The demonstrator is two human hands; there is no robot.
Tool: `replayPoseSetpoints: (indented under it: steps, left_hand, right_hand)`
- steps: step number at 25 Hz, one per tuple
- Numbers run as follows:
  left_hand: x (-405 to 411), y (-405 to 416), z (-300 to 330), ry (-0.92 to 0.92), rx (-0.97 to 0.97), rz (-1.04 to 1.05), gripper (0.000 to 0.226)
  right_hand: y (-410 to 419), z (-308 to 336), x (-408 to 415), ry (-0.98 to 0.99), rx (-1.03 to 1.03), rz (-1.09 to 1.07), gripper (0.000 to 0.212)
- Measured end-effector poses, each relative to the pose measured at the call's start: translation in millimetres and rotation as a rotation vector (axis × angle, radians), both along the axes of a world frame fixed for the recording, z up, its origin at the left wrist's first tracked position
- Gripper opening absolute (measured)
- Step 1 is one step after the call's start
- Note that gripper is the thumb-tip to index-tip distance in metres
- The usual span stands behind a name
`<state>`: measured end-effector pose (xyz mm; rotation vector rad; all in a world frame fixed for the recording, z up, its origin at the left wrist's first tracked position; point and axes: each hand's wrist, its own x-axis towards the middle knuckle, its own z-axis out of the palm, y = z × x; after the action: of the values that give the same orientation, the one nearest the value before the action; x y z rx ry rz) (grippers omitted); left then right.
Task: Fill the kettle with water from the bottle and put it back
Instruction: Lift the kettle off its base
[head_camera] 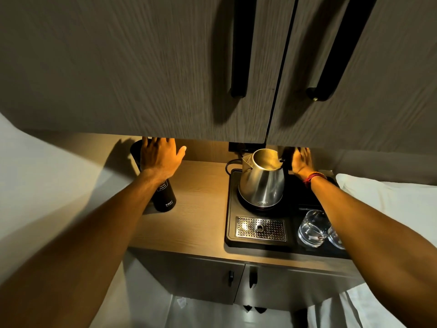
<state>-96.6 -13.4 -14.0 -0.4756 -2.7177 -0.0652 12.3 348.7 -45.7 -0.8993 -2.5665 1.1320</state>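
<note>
In the head view, the kettle (261,178) stands upright on its base at the tray's (230,209) twelve o'clock end, lid open. The right hand (301,160) sits at the kettle's three o'clock, by the handle; whether it grips is hidden. The left hand (160,156), fingers spread, hovers over the upright black bottle (164,197), nearer than the right, not yet clasping it.

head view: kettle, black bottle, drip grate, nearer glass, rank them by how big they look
1. kettle, largest.
2. black bottle, though the left hand hides part of it.
3. drip grate, fairly close to the bottle.
4. nearer glass, smallest, though nearer the camera.
</note>
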Motion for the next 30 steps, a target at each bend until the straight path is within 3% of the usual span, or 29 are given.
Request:
replayPoseSetpoints:
  steps: [3, 7, 10, 15, 22, 25, 30]
  left_hand:
    - [-1.6, -2.4, -3.0, 0.011, -0.009, 0.01, 0.056]
    - [-1.7, -6.0, -3.9, 0.007, -0.001, 0.027, 0.059]
    - [1.4, -10.5, -3.1, -0.003, 0.007, 0.052, 0.062]
    - [3.7, -22.3, -2.3, -0.014, 0.008, 0.051, 0.065]
    - [0.1, -28.2, -3.9, -0.082, 0.027, 0.099, 0.07]
    - [-1.1, -29.4, -3.5, -0.14, 0.04, 0.137, 0.072]
    - [2.9, -28.1, -0.3, -0.178, 0.046, 0.141, 0.07]
  right_hand:
    - [3.9, -13.9, 9.8, -0.01, -0.137, -0.138, 0.048]
    - [-0.8, -10.4, 12.0, 0.13, -0.077, -0.211, 0.042]
    - [-6.8, -6.8, 9.8, 0.158, -0.008, -0.227, 0.061]
    - [-11.0, -3.0, 12.3, 0.195, 0.016, -0.188, 0.062]
    - [-26.3, 27.3, 7.8, -0.167, 0.335, 0.073, 0.093]
    - [-27.4, 29.0, 7.3, -0.248, 0.364, 0.085, 0.105]
    - [-34.2, 23.6, 16.7, -0.149, 0.315, 0.011, 0.083]
